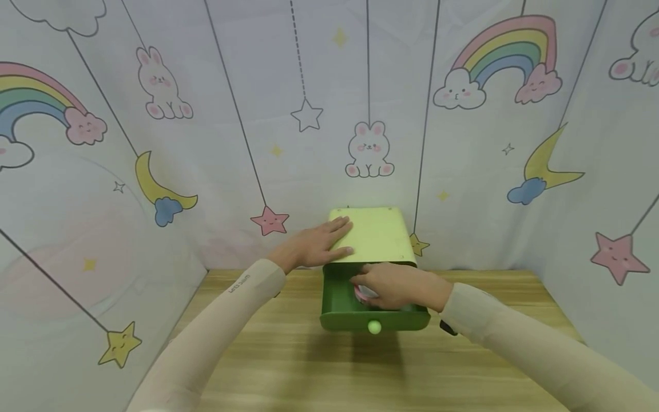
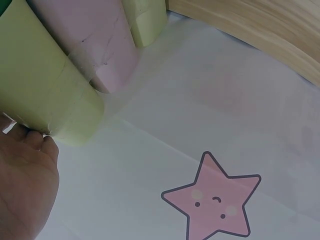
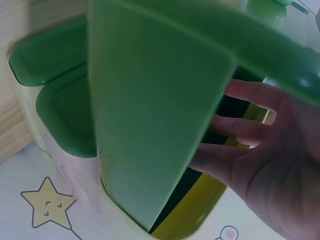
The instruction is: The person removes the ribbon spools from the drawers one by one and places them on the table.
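Observation:
A cabinet with a pale yellow-green top (image 1: 374, 232) stands at the back of the table, its green drawer (image 1: 337, 292) pulled out. My left hand (image 1: 323, 243) rests on the left part of the top, fingers spread. In the left wrist view that hand (image 2: 25, 185) touches the casing's edge. My right hand (image 1: 393, 285) reaches into the drawer, thumb and fingers about a small pink-rimmed, whitish object (image 1: 358, 293), mostly covered by the hand. The right wrist view has the right hand's fingers (image 3: 245, 132) bent over the drawer wall (image 3: 160, 105); their tips and the object are hidden there.
A round light-green knob (image 1: 374, 327) sticks out from the drawer front. Below the open drawer, more units show green drawer fronts (image 3: 67, 117) and a pink casing (image 2: 95, 35). Wood-grain table (image 1: 268, 355); printed cloth walls (image 1: 309, 171) close behind and on both sides.

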`<state>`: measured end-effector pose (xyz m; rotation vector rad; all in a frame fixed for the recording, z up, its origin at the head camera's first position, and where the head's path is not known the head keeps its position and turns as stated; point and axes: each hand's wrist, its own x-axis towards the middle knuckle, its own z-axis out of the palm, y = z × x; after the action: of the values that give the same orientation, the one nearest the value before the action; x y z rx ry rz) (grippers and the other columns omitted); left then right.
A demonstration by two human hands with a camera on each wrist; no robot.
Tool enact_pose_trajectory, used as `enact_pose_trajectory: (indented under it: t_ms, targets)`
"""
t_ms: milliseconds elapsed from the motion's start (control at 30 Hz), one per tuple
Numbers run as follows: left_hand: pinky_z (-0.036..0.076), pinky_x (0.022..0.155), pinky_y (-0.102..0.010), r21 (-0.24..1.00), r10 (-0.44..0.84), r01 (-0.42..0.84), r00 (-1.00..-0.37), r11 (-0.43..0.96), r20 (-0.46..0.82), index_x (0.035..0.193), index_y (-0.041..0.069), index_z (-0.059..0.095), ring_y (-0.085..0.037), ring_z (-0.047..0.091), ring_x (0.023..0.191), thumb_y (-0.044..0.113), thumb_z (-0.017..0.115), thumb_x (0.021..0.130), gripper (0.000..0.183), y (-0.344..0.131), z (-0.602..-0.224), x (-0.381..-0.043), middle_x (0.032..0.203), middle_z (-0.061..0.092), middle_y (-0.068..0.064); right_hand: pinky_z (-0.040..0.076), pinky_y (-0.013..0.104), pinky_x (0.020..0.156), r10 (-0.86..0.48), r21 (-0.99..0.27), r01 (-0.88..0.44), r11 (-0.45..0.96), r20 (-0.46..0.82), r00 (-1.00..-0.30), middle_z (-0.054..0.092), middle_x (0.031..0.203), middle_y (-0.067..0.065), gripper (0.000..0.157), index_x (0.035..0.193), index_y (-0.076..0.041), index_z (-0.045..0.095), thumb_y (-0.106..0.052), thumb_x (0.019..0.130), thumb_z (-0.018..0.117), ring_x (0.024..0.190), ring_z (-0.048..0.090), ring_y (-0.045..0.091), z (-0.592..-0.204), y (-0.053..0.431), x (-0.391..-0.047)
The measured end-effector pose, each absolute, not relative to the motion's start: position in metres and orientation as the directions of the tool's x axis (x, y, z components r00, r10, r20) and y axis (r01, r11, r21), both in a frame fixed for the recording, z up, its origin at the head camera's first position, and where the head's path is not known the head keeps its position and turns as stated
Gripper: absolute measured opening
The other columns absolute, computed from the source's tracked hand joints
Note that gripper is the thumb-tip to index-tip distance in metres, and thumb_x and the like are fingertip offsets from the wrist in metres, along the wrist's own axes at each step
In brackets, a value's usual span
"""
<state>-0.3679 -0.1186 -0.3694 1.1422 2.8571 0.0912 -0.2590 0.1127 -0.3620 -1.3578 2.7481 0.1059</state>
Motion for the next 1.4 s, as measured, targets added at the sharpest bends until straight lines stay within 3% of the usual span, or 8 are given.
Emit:
enact_pose_trajectory:
  t_ms: [200, 500, 767, 1400]
  targets:
    - [0.028, 0.132, -0.046, 0.075, 0.693, 0.69, -0.72, 0.72, -0.036, 0.171, 0.026, 0.008, -0.019, 0.009, 0.167, 0.077, 0.024, 0.103, 0.087, -0.118, -0.369, -0.367, 0.18, 0.005, 0.002, 0.062, 0.037, 0.09, -0.799, 0.057, -0.807, 0.587, -0.115, -0.59, 0.071, 0.122, 0.011, 0.038, 0.138, -0.006, 0.066, -0.023, 0.104, 0.067, 0.105, 0.072, 0.023, -0.361, 0.113, -0.257]
    - [0.026, 0.133, -0.047, 0.092, 0.693, 0.688, -0.72, 0.72, -0.035, 0.171, 0.023, 0.008, -0.02, 0.009, 0.167, 0.076, 0.026, 0.104, 0.087, -0.12, -0.368, -0.365, 0.18, 0.005, 0.0, 0.061, 0.036, 0.094, -0.795, 0.067, -0.807, 0.587, -0.141, -0.59, 0.071, 0.126, 0.009, 0.045, 0.141, -0.009, 0.065, -0.027, 0.101, 0.072, 0.109, 0.071, 0.022, -0.358, 0.114, -0.256]
    - [0.026, 0.133, -0.047, 0.097, 0.692, 0.687, -0.722, 0.72, -0.027, 0.171, 0.025, 0.009, -0.02, 0.009, 0.167, 0.078, 0.024, 0.102, 0.088, -0.119, -0.369, -0.365, 0.18, 0.006, 0.002, 0.06, 0.039, 0.101, -0.807, 0.016, -0.815, 0.579, -0.135, -0.575, 0.069, 0.135, 0.008, 0.05, 0.143, -0.009, 0.064, -0.029, 0.099, 0.075, 0.119, 0.069, 0.022, -0.351, 0.117, -0.254]
    - [0.028, 0.132, -0.048, 0.105, 0.692, 0.687, -0.721, 0.719, -0.027, 0.171, 0.025, 0.008, -0.02, 0.009, 0.167, 0.077, 0.025, 0.104, 0.086, -0.12, -0.37, -0.365, 0.18, 0.006, 0.002, 0.059, 0.043, 0.099, -0.813, -0.077, -0.81, 0.582, -0.093, -0.575, 0.069, 0.138, 0.007, 0.046, 0.141, -0.011, 0.066, -0.026, 0.099, 0.073, 0.12, 0.068, 0.023, -0.329, 0.125, -0.245]
